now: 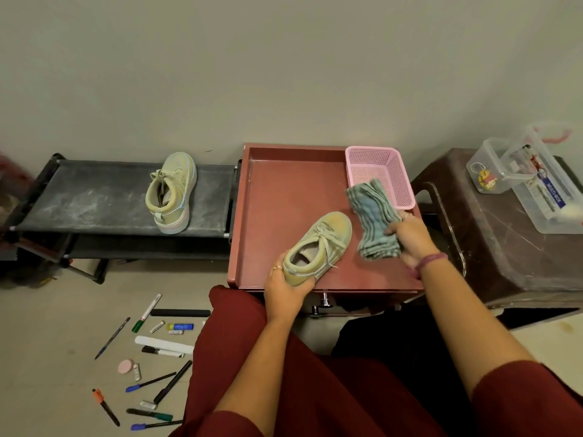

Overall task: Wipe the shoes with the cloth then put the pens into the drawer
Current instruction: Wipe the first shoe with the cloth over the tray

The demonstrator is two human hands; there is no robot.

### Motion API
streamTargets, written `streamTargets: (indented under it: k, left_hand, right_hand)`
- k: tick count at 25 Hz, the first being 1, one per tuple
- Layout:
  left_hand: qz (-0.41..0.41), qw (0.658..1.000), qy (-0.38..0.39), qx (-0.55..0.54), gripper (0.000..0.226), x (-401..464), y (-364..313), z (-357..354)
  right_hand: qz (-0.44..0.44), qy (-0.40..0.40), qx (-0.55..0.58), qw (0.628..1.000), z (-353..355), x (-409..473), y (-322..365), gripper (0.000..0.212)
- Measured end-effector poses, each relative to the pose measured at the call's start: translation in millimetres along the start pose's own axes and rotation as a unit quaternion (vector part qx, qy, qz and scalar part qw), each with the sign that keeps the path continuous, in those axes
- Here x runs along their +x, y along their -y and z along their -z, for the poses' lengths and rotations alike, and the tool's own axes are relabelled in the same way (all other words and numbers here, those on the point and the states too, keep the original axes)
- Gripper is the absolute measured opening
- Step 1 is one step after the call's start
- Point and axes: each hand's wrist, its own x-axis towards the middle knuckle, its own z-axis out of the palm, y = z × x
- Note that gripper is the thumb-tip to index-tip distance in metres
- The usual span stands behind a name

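Observation:
A pale yellow-green shoe [321,244] lies on the red cabinet top [284,190], toe pointing away. My left hand [288,290] grips its heel. My right hand [408,238] holds a folded blue-green cloth [373,216] just right of the shoe, not touching it. The second shoe [172,192] rests on a dusty black rack [94,200] to the left. Several pens and markers [148,383] lie scattered on the floor at lower left. The drawer front with its metal knob [325,300] sits below the cabinet top, shut.
A pink mesh basket [380,173] stands at the cabinet's back right corner. A brown plastic stool [492,241] on the right carries clear plastic boxes [530,184]. An eraser, small tubes and a nail file lie among the pens. My legs in dark red cloth fill the foreground.

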Motion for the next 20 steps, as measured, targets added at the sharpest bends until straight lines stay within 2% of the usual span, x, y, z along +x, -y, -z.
streamTargets:
  k: [4,9,12,16,20]
  left_hand:
    - [0.023,0.998,-0.038,-0.044,0.058,-0.8,-5.9,1.3]
    - [-0.002,0.991,-0.081,-0.105,0.063,4.1,-20.7,18.8]
    - [-0.015,0.979,-0.123,-0.16,0.058,15.1,-32.8,45.3]
    - [0.001,0.941,-0.226,-0.251,0.072,43.4,-42.2,89.9]
    - [0.019,0.923,-0.287,-0.257,0.076,84.0,-40.9,126.1]
  right_hand:
    - [-0.052,0.029,0.14,0.988,4.2,-17.6,-22.0,0.057]
    - [-0.06,0.04,0.215,0.974,-6.2,-28.5,-23.7,0.057]
    - [-0.062,0.056,0.224,0.971,-24.7,-29.8,-16.4,0.057]
    - [-0.066,0.085,0.221,0.969,-54.8,-31.0,-12.9,0.056]
    - [-0.07,0.107,0.222,0.967,-73.6,-27.1,-21.1,0.058]
